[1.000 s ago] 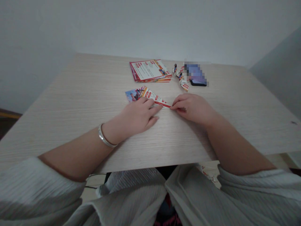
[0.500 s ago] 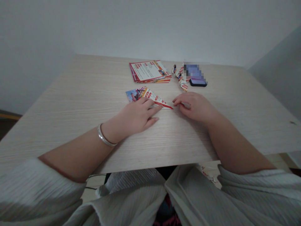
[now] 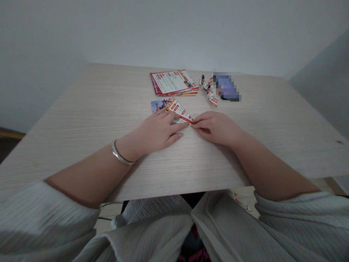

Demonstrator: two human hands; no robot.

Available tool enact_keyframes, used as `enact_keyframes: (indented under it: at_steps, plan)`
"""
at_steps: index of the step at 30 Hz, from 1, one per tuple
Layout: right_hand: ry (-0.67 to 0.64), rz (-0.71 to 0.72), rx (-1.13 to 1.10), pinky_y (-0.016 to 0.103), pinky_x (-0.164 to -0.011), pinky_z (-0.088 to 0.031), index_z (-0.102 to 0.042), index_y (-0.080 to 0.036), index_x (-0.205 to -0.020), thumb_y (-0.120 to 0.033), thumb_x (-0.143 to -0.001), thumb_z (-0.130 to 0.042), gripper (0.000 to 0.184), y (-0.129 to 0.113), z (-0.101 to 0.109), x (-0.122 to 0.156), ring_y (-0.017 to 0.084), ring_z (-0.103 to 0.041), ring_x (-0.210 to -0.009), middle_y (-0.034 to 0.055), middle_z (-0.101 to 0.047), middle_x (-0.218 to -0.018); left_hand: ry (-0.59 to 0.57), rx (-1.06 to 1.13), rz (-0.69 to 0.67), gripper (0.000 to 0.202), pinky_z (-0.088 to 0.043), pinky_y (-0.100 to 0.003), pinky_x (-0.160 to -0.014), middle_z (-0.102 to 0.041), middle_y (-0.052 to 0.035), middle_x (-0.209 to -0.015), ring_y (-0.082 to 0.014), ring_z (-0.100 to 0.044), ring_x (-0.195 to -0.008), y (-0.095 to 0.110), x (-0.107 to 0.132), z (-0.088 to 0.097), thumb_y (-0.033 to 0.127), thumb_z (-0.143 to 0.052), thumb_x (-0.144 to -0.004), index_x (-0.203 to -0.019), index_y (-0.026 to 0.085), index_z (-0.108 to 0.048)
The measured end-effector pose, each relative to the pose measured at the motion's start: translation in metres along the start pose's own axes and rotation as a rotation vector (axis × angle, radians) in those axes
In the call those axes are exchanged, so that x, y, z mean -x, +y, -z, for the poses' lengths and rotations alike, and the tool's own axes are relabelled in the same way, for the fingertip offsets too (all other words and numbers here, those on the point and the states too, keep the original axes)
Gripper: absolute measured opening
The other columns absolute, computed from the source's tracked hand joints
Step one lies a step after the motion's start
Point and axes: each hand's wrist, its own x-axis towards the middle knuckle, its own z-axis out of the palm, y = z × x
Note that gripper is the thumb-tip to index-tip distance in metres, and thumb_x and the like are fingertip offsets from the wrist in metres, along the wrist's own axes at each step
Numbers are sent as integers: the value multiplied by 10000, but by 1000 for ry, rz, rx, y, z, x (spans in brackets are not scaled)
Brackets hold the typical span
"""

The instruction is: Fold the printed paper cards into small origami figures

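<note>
A folded printed paper sheet (image 3: 177,106) lies on the table, narrowing to a point on its right, with a blue picture at its left end and red labels on white. My left hand (image 3: 159,131) rests on its near side, fingers spread and flat, covering part of it. At the pointed tip, my right hand (image 3: 218,127) pinches the paper between thumb and fingers. The very tip is hidden by those fingers. A silver bangle (image 3: 120,154) is on my left wrist.
Behind the folded sheet lies a stack of printed leaflets (image 3: 171,82). To its right are several twisted paper pieces (image 3: 211,92) beside a phone (image 3: 228,87), partly blurred out. The wooden table (image 3: 81,109) meets a pale wall at the back.
My right hand has moved left and closed on the paper's pointed tip. The folded sheet has shifted slightly at its left end, away from me and to the right. My left hand stays on it.
</note>
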Motion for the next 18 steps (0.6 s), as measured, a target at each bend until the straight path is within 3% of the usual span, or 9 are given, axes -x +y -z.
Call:
enact_keyframes:
  at_steps: [6,11,18]
  plan:
    - [-30,-11,37,401,-993,-568,-850,-175,-1101,-133,-966,-597,289,-3,4,-2,257,-754,-1090,122,-820,-1202,-37,-13,65,522,-417,-555,-1167,-700,-174,-1356,-338,-638,-1285,3,1,10,387,-326,-1108,-1432,180,-680]
    - [-29,-35,29,389,-983,-563,-849,-176,-1092,-146,-963,-600,282,-1,3,-4,256,-752,-1098,118,-818,-1211,-82,-27,195,517,-432,-570,-1137,-741,-143,-1348,-324,-681,-1260,4,5,20,384,-312,-1098,-1270,175,-753]
    - [-23,-49,42,374,-965,-569,-853,-172,-1083,-156,-960,-601,280,1,2,-3,256,-763,-1085,115,-823,-1198,-176,-62,276,563,-512,-613,-1024,-784,-154,-1136,-323,-740,-1048,3,8,30,340,-267,-1080,-991,164,-795]
